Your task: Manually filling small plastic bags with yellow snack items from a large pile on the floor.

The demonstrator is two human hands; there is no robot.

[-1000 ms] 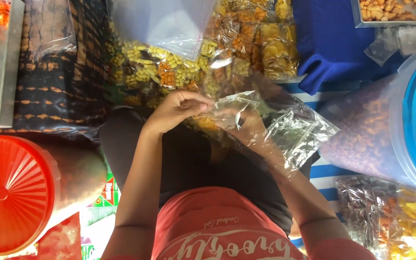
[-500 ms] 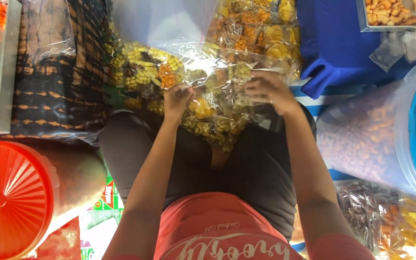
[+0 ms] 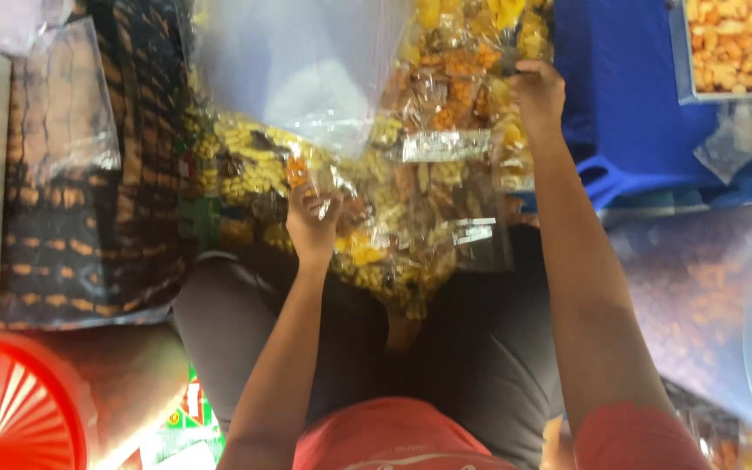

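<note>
Two bare hands up over lap, both on clear snack packets. Left hand [image 3: 311, 213] pinches top edge of a clear packet [image 3: 393, 235] of yellow and orange snacks, fingers closed on the film; packet hangs in front of the knees, over a heap of similar filled bags [image 3: 245, 165]. Right hand [image 3: 537, 91] reaches further out, arm straight, fingers curled round the edge of another snack bag [image 3: 454, 104] w/ orange pieces, near top of view beside blue cloth [image 3: 628, 96]. Grip on it looks closed but fingertips partly hidden, film blurred.

A large empty clear bag [image 3: 306, 70] lies over the heap at top centre. Dark patterned fabric w/ orange dashes [image 3: 80, 226] under plastic, left side. Red ribbed lid [image 3: 10, 409] bottom left corner. Metal tray of orange-tan snacks [image 3: 737, 48] top right corner. Big clear tub w/ blue rim [image 3: 741, 322] at right edge, reddish-brown snacks inside. Person wears red top, dark trousers. Whole frame soft w/ motion blur, small details of packets not readable
</note>
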